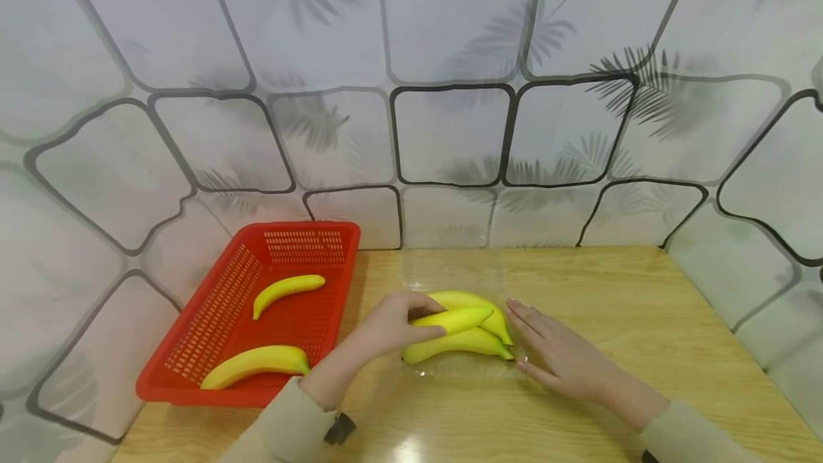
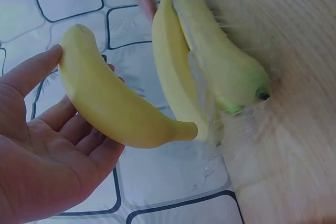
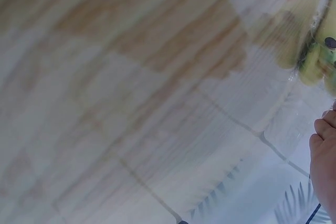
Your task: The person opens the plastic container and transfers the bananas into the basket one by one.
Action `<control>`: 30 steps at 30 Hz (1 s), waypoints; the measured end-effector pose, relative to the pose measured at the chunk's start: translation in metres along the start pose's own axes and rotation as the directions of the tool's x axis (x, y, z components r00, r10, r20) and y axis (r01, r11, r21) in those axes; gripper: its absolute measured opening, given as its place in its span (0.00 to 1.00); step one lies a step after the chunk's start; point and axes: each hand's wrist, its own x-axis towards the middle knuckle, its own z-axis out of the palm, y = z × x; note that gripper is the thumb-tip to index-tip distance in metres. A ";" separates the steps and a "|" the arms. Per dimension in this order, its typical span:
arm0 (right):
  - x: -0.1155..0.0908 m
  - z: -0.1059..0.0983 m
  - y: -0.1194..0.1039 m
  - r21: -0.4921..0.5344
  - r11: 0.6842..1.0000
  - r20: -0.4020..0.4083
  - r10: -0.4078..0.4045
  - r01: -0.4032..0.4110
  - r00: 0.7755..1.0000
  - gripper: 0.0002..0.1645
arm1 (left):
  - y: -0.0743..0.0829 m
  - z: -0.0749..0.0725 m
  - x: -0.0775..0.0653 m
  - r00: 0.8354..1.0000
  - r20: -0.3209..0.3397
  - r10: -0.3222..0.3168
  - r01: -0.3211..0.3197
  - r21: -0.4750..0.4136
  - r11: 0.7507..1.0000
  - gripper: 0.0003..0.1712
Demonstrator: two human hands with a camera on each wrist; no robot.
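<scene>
My left hand (image 1: 392,324) grips a yellow banana (image 1: 459,319) between thumb and fingers, as the left wrist view shows the banana (image 2: 113,98) from close by. It overlaps two more bananas, a back banana (image 1: 449,299) and a front banana (image 1: 450,346), which lie in a clear plastic container (image 1: 444,373). At the container's right side, my right hand (image 1: 566,356) has its fingers fairly straight and their tips right by the wall. In the right wrist view only part of that right hand (image 3: 325,156) shows at the edge.
To the left stands a red slotted basket (image 1: 350,256) with one banana (image 1: 289,290) toward its back and another banana (image 1: 257,364) near its front. The container's clear lid (image 1: 453,270) extends behind it. A patterned wall covering (image 1: 450,134) borders the wooden table (image 1: 617,291).
</scene>
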 end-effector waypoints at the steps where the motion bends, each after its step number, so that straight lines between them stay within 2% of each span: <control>1: 0.000 0.000 0.000 0.000 1.000 0.000 -0.002 0.002 1.000 0.48 | 0.001 -0.002 -0.001 1.000 -0.001 0.001 -0.001 -0.001 1.000 0.18; 8: -0.001 0.001 0.000 0.001 1.000 0.003 0.000 0.000 1.000 0.48 | 0.003 -0.015 -0.001 1.000 -0.016 -0.005 0.005 0.003 1.000 0.19; 17: 0.000 0.000 0.000 0.001 1.000 0.001 0.004 -0.004 1.000 0.47 | 0.007 -0.034 -0.006 1.000 -0.025 0.016 -0.016 -0.021 1.000 0.18; 30: 0.000 0.000 0.000 0.001 1.000 0.010 0.008 -0.008 1.000 0.47 | 0.011 -0.059 -0.012 0.998 -0.059 0.000 0.003 0.047 0.999 0.17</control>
